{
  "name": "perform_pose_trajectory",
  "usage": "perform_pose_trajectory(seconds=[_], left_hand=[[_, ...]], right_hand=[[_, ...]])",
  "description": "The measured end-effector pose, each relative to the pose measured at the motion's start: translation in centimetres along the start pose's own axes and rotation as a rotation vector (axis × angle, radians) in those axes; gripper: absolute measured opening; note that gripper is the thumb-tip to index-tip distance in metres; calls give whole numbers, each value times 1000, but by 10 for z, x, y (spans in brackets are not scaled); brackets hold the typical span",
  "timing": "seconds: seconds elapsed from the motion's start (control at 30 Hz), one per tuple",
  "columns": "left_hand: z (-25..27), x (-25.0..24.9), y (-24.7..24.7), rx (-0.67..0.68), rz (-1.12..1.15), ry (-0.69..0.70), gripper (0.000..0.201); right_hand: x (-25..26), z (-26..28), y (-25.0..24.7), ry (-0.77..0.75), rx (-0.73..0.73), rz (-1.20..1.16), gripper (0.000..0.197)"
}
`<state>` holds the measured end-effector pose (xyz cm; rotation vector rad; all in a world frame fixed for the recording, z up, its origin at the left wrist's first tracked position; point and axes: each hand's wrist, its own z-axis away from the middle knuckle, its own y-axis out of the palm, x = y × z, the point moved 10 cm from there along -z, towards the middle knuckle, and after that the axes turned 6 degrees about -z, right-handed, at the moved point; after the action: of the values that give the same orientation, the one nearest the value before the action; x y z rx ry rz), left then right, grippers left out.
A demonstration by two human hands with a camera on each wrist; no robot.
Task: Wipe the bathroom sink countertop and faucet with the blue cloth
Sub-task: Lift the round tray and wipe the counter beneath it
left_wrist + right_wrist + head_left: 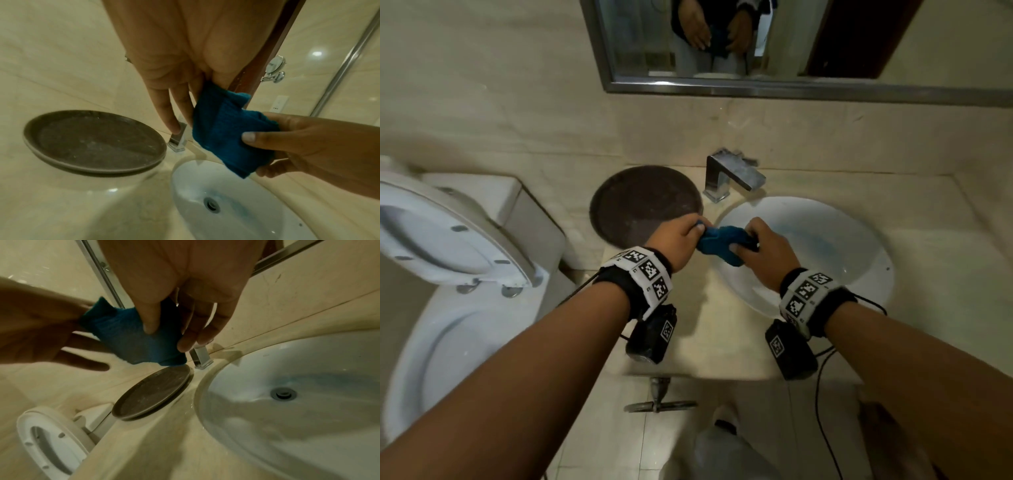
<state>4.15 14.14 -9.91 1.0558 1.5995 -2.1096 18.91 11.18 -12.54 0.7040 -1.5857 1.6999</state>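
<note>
One blue cloth (720,244), one faucet (729,178), one white sink (825,219), one dark round plate (643,202) (dusty), one toilet (448,260), one mirror (791,87), two hands: left hand (674,240), right hand (767,253).

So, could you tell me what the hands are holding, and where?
Cloth: left hand pinches its left end, right hand its right.

Deep teal-blue cloth (719,244) between my hands; white sink (859,253) with a faint blue tint in its bowl; dark brown round tray (640,202); beige marbled desk (722,329); silver faucet (726,174); black-and-white checked wristbands (643,274).
</note>
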Motion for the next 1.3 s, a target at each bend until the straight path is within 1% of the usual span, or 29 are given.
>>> perform_pose_trajectory(seconds=[0.1,0.13,0.2,0.23,0.3,0.33,0.37,0.47,0.53,0.57,0.63,0.7,0.73,0.83,0.93,0.97,1.03,1.13,1.2,1.27,1.3], left_hand=[[-5,6,-7,2,-161,-25,18],[-6,9,-8,11,-208,-46,18],[-5,17,-9,13,-282,-97,27],[-4,20,-9,19,-297,-113,28],[-3,25,-12,26,-296,-140,18],[-3,26,-13,28,-278,-143,17],[-4,26,-14,25,-259,-135,23],[-11,17,-18,1,-238,-50,51],[-18,12,-14,14,-254,-14,58],[-21,12,-11,27,-250,-6,56],[-26,13,-9,23,-222,-14,37],[-29,22,-17,-19,-203,-76,16],[-30,29,-22,-34,-203,-110,11],[-34,46,-31,-30,-253,-152,16],[-36,54,-40,-30,-362,-130,29],[-37,56,-42,-40,-367,-121,31],[-38,60,-47,-61,-302,-111,26],[-41,67,-52,-63,-152,-106,13],[-43,72,-51,-8,-4,-100,9],[-42,80,-50,42,96,-83,14],[-42,89,-53,34,120,-94,15]], right_hand=[[-1,-17,-6,-34,42,-5,18],[0,-21,-5,-46,64,-1,19],[1,-28,-3,-62,108,-2,22],[1,-28,-3,-62,112,-23,19],[3,-35,-5,-59,136,-88,15],[4,-37,-4,-58,156,-113,15],[7,-39,-4,-62,180,-128,16],[20,-42,2,-85,246,-137,19],[28,-44,8,-100,287,-166,20],[34,-45,12,-114,302,-181,20],[43,-48,19,-150,324,-203,23],[49,-52,26,-173,318,-179,19],[49,-55,27,-180,294,-146,16],[45,-67,29,-160,225,-45,19],[43,-77,38,-131,225,27,18],[43,-80,43,-123,233,44,17],[48,-83,55,-100,290,-5,20],[60,-81,75,-35,414,-238,38],[65,-84,83,-48,417,-215,46],[65,-91,90,-70,376,-111,37],[63,-95,93,-59,351,-86,30]])
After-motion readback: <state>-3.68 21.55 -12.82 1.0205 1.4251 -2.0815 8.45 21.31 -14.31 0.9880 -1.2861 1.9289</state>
